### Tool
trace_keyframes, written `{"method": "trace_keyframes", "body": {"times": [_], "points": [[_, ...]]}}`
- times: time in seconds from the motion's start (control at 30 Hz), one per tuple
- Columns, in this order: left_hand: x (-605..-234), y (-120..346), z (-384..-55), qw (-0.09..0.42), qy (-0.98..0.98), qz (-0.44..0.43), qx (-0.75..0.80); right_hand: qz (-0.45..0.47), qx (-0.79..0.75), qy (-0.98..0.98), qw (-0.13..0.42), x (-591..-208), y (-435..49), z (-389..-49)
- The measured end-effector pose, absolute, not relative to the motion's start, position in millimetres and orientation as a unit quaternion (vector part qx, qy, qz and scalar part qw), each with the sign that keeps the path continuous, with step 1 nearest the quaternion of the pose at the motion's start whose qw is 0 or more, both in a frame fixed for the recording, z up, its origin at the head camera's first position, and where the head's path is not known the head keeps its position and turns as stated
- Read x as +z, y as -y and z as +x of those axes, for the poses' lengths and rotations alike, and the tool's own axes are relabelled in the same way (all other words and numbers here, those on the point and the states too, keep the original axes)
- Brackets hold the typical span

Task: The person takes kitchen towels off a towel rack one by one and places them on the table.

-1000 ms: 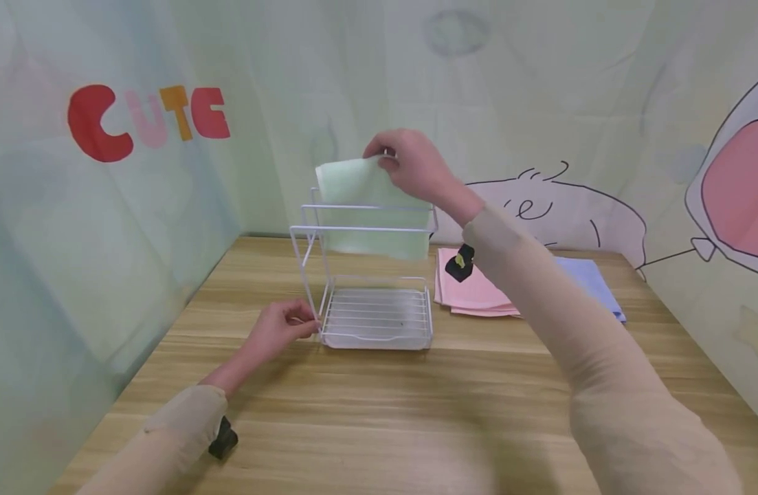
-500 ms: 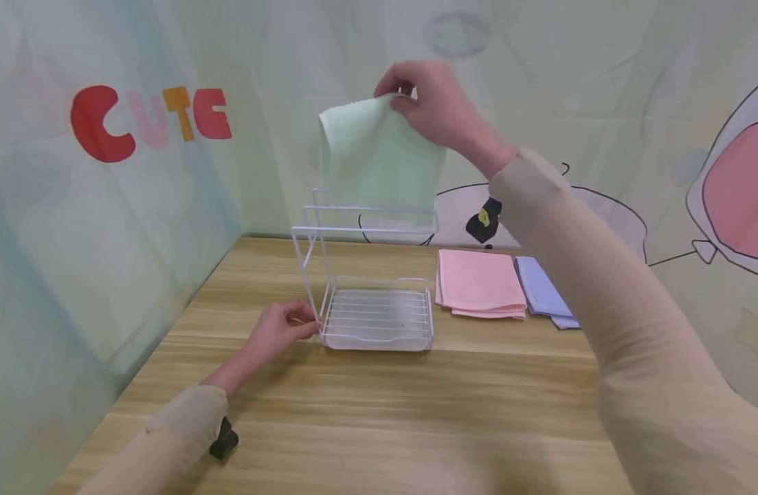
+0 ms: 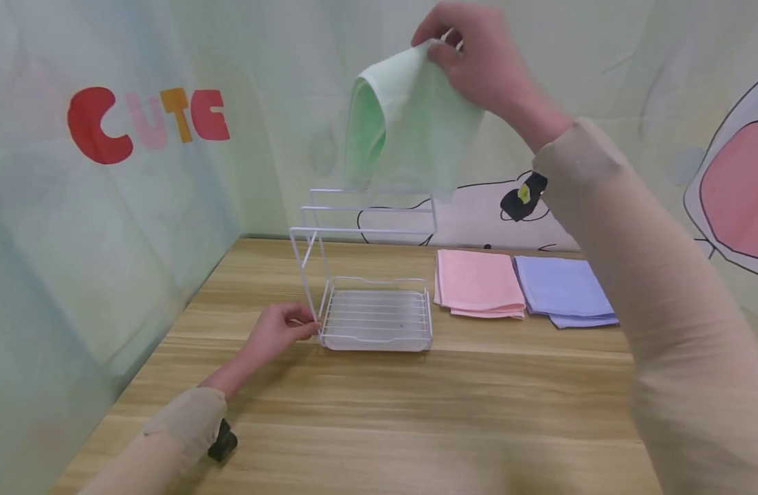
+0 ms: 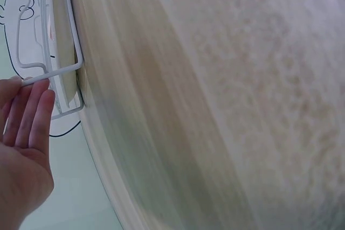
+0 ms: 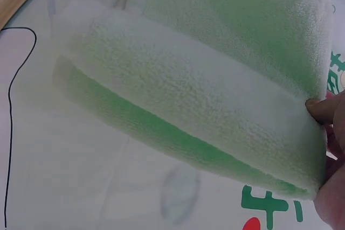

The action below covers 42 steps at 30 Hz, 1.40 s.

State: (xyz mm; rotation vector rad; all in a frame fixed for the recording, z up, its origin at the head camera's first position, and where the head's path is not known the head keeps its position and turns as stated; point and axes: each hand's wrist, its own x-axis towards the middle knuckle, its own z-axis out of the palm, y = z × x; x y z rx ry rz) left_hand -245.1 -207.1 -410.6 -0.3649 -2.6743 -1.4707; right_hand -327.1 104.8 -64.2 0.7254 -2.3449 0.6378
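Note:
A folded pale green towel [image 3: 416, 117] hangs from my right hand [image 3: 484, 58], which pinches its top edge above the rack's rear bar. In the right wrist view the towel [image 5: 178, 90] looks fluffy, its layers draping apart, with finger and thumb at one side. The white wire rack [image 3: 366, 232] has several bare top bars and a slatted base over a clear tray [image 3: 375, 320]. My left hand [image 3: 276, 333] pinches the rack's lower front left corner. Seen from the left wrist, thumb and fingers of that hand [image 4: 27, 133] grip the white wire [image 4: 54, 74].
A folded pink towel [image 3: 480, 282] lies on the wooden table [image 3: 379, 419] right of the rack. Beside it is a folded blue towel [image 3: 561, 289], partly behind the right sleeve. A printed curtain [image 3: 280, 103] stands behind and left of the table.
My right hand has lifted the green towel up off the rack's bars and moved it to the right. The left hand has stayed at the rack's corner.

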Motion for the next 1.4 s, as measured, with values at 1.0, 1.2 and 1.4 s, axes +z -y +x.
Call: {"method": "trace_keyframes", "body": {"times": [1.0, 1.2, 1.4], "points": [[-395.6, 208.2, -233.8, 0.036, 0.869, -0.111, -0.48, 0.204, 0.243, 0.915, 0.248, -132.3, -202.9, -333.2], [-402.5, 212.3, -237.3, 0.039, 0.866, -0.116, -0.485, 0.208, 0.245, 0.922, 0.218, -147.0, -210.6, -332.8], [-407.8, 214.1, -241.0, 0.044, 0.87, -0.112, -0.478, 0.226, 0.221, 0.923, 0.221, -167.6, -213.4, -325.8]]}}
